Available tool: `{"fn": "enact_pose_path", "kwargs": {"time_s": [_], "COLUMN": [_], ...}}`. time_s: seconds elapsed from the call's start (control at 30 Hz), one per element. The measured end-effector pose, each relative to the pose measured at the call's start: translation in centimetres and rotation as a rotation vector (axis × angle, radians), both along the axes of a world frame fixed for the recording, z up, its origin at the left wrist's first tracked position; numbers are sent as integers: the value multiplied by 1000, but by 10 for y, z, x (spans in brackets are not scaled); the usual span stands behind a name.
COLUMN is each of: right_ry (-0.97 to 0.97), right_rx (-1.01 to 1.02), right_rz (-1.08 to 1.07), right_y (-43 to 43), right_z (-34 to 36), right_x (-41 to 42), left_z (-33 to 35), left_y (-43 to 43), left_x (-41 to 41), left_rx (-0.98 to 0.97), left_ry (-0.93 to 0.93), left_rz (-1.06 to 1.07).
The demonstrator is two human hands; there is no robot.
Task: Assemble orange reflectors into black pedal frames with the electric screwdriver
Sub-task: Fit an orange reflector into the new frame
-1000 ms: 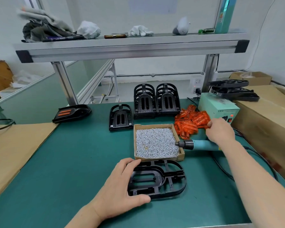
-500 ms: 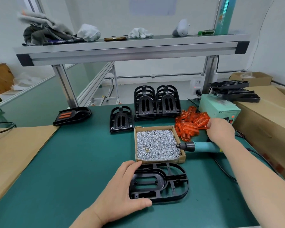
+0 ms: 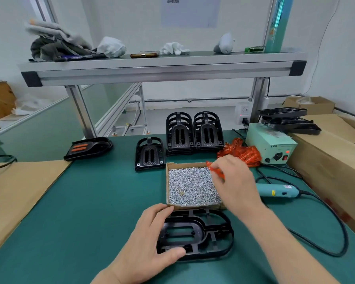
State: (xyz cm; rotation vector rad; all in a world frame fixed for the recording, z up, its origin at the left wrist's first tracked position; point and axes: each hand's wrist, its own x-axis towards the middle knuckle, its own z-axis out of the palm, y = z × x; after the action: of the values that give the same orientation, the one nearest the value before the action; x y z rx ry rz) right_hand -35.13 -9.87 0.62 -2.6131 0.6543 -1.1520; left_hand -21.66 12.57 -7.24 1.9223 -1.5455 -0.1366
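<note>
Orange plastic reflector (image 3: 214, 171), which my right hand (image 3: 236, 181) is pinching over the far right corner of the cardboard tray of silver screws (image 3: 167, 185), could be slipping in among them if I am pinching too lightly, while my left hand (image 3: 150, 240) is gripping the black plastic pedal frame (image 3: 205, 232) just nearer.

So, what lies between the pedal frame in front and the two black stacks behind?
The cardboard box of screws, with the right hand over it; head view.
</note>
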Motion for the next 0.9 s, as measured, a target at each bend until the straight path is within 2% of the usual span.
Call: {"fn": "enact_pose_path", "kwargs": {"time_s": [0.13, 0.4, 0.9], "right_ry": [-33, 82, 81], "right_rx": [-27, -47, -43], "right_rz": [169, 354, 443], "right_y": [48, 92, 101], "right_z": [-16, -37, -45], "right_x": [5, 12, 13], "left_z": [5, 1, 3], "left_y": [0, 3, 5], "left_x": [-2, -1, 1], "left_rx": [-81, -175, -262], "left_ry": [-9, 85, 41], "left_rz": [7, 92, 95]}}
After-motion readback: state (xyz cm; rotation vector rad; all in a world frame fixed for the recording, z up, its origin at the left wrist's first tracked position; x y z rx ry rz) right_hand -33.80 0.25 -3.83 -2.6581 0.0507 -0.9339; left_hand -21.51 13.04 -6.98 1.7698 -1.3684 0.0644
